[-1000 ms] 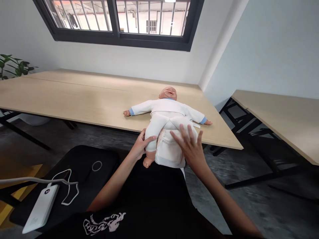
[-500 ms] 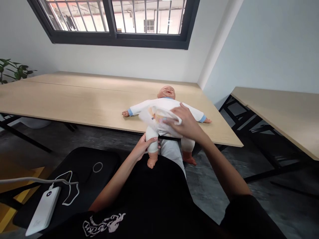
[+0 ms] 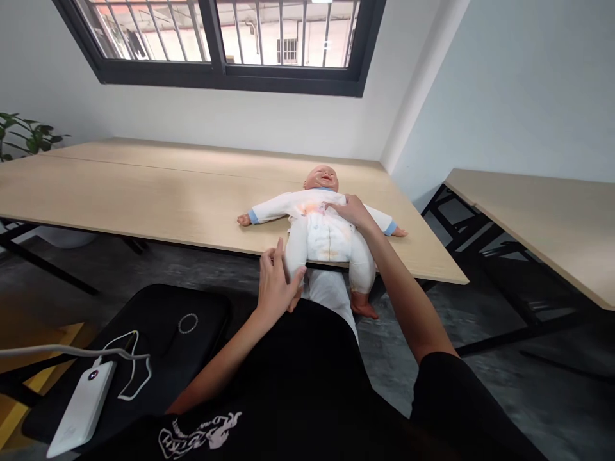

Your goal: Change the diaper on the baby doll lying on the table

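**q:** what do the fingers show?

**a:** right hand [image 3: 354, 212]: fingers [image 3: 337, 206] lying close together on the chest of the white top [image 3: 293, 208]; whether they pinch the cloth, one cannot tell. left hand [image 3: 275, 288]: fingers [image 3: 278, 255] spread and pointing up, the thumb side against the doll's thigh.

**q:** and the thing under them?

**a:** baby doll [image 3: 317, 221], on its back on the table [image 3: 144, 192], head toward the window [image 3: 216, 45], arms out to each side. the top is pulled up off the belly, and a white diaper [image 3: 323, 238] with orange marks shows below it. both legs stick out past the table edge toward the person, one bare foot [image 3: 364, 310] showing below the edge.

**q:** what lies further out?

**a:** black cushion [image 3: 144, 333] at lower left, with a white power bank [image 3: 82, 410] and a white cable [image 3: 129, 378] on it. second table [image 3: 528, 218] at right, separate from the first. potted plant [image 3: 24, 137] at far left, behind the table.
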Demonstrator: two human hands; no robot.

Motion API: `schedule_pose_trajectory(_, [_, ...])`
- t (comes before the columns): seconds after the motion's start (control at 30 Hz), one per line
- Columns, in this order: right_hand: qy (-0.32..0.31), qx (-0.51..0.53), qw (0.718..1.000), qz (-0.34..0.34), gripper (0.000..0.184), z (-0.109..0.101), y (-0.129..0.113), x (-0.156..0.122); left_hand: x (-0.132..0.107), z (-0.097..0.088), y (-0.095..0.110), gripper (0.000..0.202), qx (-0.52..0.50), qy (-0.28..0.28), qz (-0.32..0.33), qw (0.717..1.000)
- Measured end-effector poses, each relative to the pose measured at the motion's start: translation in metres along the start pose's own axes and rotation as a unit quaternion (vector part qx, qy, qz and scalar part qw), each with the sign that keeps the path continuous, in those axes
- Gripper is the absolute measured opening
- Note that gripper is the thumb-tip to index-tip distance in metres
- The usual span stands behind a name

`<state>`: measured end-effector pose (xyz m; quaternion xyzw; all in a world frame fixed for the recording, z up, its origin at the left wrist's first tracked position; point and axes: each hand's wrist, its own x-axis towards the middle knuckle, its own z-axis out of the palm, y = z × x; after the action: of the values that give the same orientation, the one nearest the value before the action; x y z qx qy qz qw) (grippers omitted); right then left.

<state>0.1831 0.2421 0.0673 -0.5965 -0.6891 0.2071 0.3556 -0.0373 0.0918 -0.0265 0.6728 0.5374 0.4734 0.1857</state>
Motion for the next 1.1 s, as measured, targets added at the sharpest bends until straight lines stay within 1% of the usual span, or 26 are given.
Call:
schedule_pose_trajectory(0.03, [0.004, 0.002, 1.0, -0.012, 0.027, 0.001, 0.003, 0.001, 0.005, -0.002, 0.006, 0.075, 0.028, 0.023, 0.042, 0.998])
schedule_pose_trajectory(0.07, [0.012, -0.007, 1.0, -0.024, 0.023, 0.002, 0.005, 0.001, 0.012, -0.005, 0.013, 0.068, 0.04, 0.024, 0.088, 0.995])
schedule_pose_trajectory(0.1, [0.027, -0.022, 0.999, -0.031, 0.021, 0.003, 0.007, 0.002, 0.021, -0.006, 0.022, 0.06, 0.033, -0.003, 0.136, 0.99])
schedule_pose_trajectory(0.13, [0.048, -0.043, 0.997, -0.034, 0.021, 0.005, 0.009, 0.003, 0.031, -0.007, 0.031, 0.052, 0.016, -0.054, 0.175, 0.983])
schedule_pose_trajectory(0.2, [0.092, -0.093, 0.991, -0.015, 0.028, 0.008, 0.011, 0.004, 0.056, -0.004, 0.048, 0.04, -0.035, -0.162, 0.224, 0.96])
schedule_pose_trajectory(0.23, [0.107, -0.115, 0.988, -0.004, 0.033, 0.009, 0.013, 0.004, 0.068, -0.001, 0.054, 0.037, -0.052, -0.213, 0.241, 0.945])
schedule_pose_trajectory(0.3, [0.128, -0.149, 0.98, 0.011, 0.04, 0.009, 0.015, 0.004, 0.092, 0.008, 0.062, 0.034, -0.068, -0.282, 0.259, 0.921])
schedule_pose_trajectory(0.37, [0.149, -0.166, 0.975, 0.026, 0.042, 0.006, 0.018, 0.003, 0.112, 0.017, 0.065, 0.032, -0.067, -0.323, 0.263, 0.907])
schedule_pose_trajectory(0.43, [0.176, -0.167, 0.969, 0.036, 0.042, -0.001, 0.021, -0.001, 0.128, 0.024, 0.066, 0.03, -0.044, -0.353, 0.271, 0.895])
schedule_pose_trajectory(0.5, [0.201, -0.171, 0.964, 0.044, 0.04, -0.009, 0.025, -0.012, 0.14, 0.03, 0.067, 0.031, -0.003, -0.377, 0.286, 0.881])
schedule_pose_trajectory(0.57, [0.202, -0.19, 0.959, 0.055, 0.039, -0.016, 0.032, -0.028, 0.151, 0.034, 0.069, 0.034, 0.045, -0.4, 0.3, 0.865])
schedule_pose_trajectory(0.67, [0.152, -0.248, 0.954, 0.072, 0.039, -0.022, 0.05, -0.057, 0.167, 0.041, 0.07, 0.041, 0.096, -0.425, 0.3, 0.848])
schedule_pose_trajectory(0.73, [0.113, -0.28, 0.951, 0.07, 0.038, -0.022, 0.066, -0.073, 0.179, 0.047, 0.069, 0.044, 0.108, -0.434, 0.284, 0.848])
schedule_pose_trajectory(0.8, [0.089, -0.286, 0.953, 0.05, 0.036, -0.019, 0.082, -0.082, 0.19, 0.054, 0.065, 0.044, 0.108, -0.436, 0.265, 0.853])
schedule_pose_trajectory(0.9, [0.091, -0.252, 0.963, 0.015, 0.036, -0.015, 0.096, -0.087, 0.204, 0.064, 0.058, 0.042, 0.099, -0.432, 0.251, 0.861])
schedule_pose_trajectory(0.97, [0.104, -0.218, 0.97, 0.003, 0.032, -0.014, 0.099, -0.088, 0.209, 0.067, 0.056, 0.043, 0.099, -0.436, 0.252, 0.858])
schedule_pose_trajectory(1.03, [0.12, -0.178, 0.977, 0.009, 0.028, -0.015, 0.097, -0.09, 0.212, 0.069, 0.055, 0.043, 0.1, -0.441, 0.25, 0.856])
schedule_pose_trajectory(1.1, [0.143, -0.124, 0.981, 0.037, 0.028, -0.018, 0.095, -0.092, 0.212, 0.069, 0.055, 0.042, 0.093, -0.442, 0.246, 0.858])
